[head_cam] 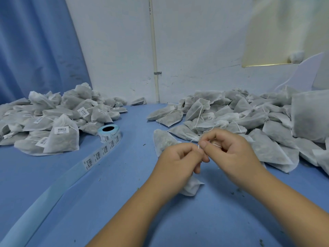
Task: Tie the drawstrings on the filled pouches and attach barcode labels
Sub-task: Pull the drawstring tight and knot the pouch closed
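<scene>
A white filled pouch (pixel 162 140) lies on the blue table under my hands, its lower end (pixel 193 187) showing below my left hand. My left hand (pixel 178 161) and my right hand (pixel 229 150) meet above it, each pinching the thin white drawstring (pixel 216 144) between thumb and fingers. A roll of barcode labels (pixel 109 133) stands to the left, its strip (pixel 99 155) trailing toward the front left edge. Labelled pouches (pixel 62 138) are heaped at the left, unlabelled pouches (pixel 231 118) at the right.
The blue table (pixel 124 193) is strewn with small dark crumbs. A blue curtain (pixel 35 50) hangs at the back left, and a white wall with a pipe (pixel 154 50) stands behind. A large white bag (pixel 310 114) sits at the far right.
</scene>
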`<state>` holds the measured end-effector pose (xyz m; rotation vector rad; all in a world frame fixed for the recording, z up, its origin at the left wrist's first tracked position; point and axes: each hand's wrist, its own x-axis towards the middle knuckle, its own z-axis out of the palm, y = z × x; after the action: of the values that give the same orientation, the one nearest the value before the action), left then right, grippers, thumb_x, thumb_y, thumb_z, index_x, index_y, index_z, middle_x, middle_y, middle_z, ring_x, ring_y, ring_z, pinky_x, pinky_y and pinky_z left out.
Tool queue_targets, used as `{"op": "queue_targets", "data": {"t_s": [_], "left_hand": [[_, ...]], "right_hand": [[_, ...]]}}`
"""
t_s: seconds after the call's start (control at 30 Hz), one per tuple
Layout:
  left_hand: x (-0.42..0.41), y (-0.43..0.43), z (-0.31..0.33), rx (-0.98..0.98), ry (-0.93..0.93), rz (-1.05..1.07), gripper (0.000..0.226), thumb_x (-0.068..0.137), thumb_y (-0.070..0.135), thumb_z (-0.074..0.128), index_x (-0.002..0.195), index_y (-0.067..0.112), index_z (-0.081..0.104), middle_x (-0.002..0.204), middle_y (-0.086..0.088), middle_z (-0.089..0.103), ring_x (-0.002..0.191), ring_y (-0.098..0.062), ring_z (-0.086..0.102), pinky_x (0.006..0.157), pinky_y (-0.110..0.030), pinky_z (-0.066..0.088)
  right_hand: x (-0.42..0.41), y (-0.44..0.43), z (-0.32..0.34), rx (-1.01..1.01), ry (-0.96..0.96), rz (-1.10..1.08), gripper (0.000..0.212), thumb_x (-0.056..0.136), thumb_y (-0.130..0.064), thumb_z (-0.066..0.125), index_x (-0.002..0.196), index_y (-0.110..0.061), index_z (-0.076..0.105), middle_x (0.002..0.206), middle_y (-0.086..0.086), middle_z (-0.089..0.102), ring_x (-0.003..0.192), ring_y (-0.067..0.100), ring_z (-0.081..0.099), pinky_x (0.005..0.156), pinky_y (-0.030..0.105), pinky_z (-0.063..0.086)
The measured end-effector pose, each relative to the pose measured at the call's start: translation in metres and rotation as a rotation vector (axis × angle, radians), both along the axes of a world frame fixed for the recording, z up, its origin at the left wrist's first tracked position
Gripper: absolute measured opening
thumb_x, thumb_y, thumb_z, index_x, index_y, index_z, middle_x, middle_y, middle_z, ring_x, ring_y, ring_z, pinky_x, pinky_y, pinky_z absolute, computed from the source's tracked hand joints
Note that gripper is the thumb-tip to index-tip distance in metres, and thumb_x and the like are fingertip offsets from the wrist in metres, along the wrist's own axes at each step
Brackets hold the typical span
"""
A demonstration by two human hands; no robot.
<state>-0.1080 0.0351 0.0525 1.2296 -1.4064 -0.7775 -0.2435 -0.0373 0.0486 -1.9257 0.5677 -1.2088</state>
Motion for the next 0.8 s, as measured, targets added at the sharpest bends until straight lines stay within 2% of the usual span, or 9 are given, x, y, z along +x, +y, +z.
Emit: {"op": "queue_targets", "data": {"t_s": [0.1,0.17,0.3,0.37,0.43,0.53,0.6,0.7,0.8], "left_hand": [[0.004,-0.001,0.005,0.037,0.224,-0.047,0.020,0.074,0.026,0.055,0.061,0.018,0.068,0.050,0.002,0.048,0.041,-0.010,0.035,0.043,-0.017,0.031],[0.008,-0.002,0.005,0.056,0.325,-0.061,0.019,0.074,0.025,0.055,0.065,0.013,0.067,0.052,-0.002,0.048,0.039,-0.012,0.033,0.043,-0.020,0.031],[0.011,-0.005,0.005,0.160,0.526,-0.104,0.017,0.078,0.019,0.059,0.064,0.014,0.067,0.053,0.000,0.047,0.037,-0.009,0.032,0.048,-0.025,0.024],[0.011,-0.007,0.005,0.211,0.632,-0.129,0.013,0.069,0.024,0.061,0.061,0.014,0.066,0.052,0.002,0.045,0.036,-0.009,0.031,0.049,-0.027,0.022],[0.012,-0.008,0.005,0.243,0.701,-0.131,0.013,0.067,0.025,0.061,0.061,0.014,0.065,0.052,0.002,0.043,0.035,-0.009,0.031,0.048,-0.026,0.022],[0.011,-0.007,0.005,0.252,0.711,-0.085,0.014,0.069,0.023,0.059,0.059,0.015,0.065,0.052,0.003,0.042,0.036,-0.009,0.029,0.047,-0.026,0.023],[0.010,-0.007,0.005,0.221,0.642,-0.013,0.017,0.073,0.019,0.057,0.058,0.015,0.065,0.052,0.002,0.041,0.037,-0.009,0.028,0.049,-0.027,0.020],[0.009,-0.006,0.004,0.176,0.461,0.100,0.029,0.080,0.014,0.054,0.053,0.018,0.063,0.052,0.002,0.042,0.040,-0.011,0.027,0.044,-0.024,0.020],[0.005,-0.003,0.006,0.155,0.370,0.076,0.014,0.068,0.019,0.058,0.055,0.015,0.060,0.051,0.000,0.042,0.040,-0.012,0.029,0.041,-0.022,0.022]], "right_hand": [[0.001,-0.001,-0.001,0.021,0.066,0.000,0.021,0.090,-0.013,0.065,0.070,-0.021,0.067,0.059,0.018,0.052,0.055,0.020,0.037,0.054,0.027,0.032],[0.003,-0.003,-0.004,0.050,0.120,-0.024,0.018,0.089,-0.020,0.067,0.071,-0.024,0.067,0.064,0.025,0.047,0.056,0.019,0.037,0.056,0.031,0.032],[0.003,-0.006,-0.009,-0.007,0.259,-0.082,0.015,0.089,-0.023,0.065,0.075,-0.026,0.067,0.055,-0.009,0.049,0.051,0.005,0.041,0.052,0.021,0.036],[0.002,-0.006,-0.009,-0.048,0.324,-0.121,0.013,0.089,-0.020,0.065,0.077,-0.027,0.068,0.060,-0.012,0.057,0.054,0.001,0.047,0.055,0.014,0.037],[0.000,-0.007,-0.008,-0.088,0.359,-0.163,0.010,0.087,-0.018,0.066,0.083,-0.026,0.068,0.072,-0.015,0.063,0.068,-0.003,0.055,0.063,0.010,0.039],[0.001,-0.007,-0.005,-0.164,0.364,-0.225,0.017,0.085,-0.015,0.067,0.091,-0.031,0.064,0.092,-0.016,0.060,0.093,-0.006,0.053,0.075,0.008,0.038],[0.002,-0.005,-0.004,-0.186,0.269,-0.264,0.024,0.083,-0.011,0.067,0.095,-0.031,0.063,0.100,-0.015,0.058,0.098,-0.003,0.052,0.078,0.009,0.040],[0.006,0.001,-0.001,-0.133,0.101,-0.249,0.021,0.079,-0.013,0.069,0.089,-0.032,0.066,0.094,-0.016,0.060,0.091,0.001,0.058,0.075,0.017,0.045],[0.009,0.008,0.002,0.025,0.044,-0.077,0.012,0.074,-0.023,0.062,0.079,-0.031,0.069,0.076,-0.015,0.065,0.070,0.003,0.057,0.067,0.023,0.046]]}}
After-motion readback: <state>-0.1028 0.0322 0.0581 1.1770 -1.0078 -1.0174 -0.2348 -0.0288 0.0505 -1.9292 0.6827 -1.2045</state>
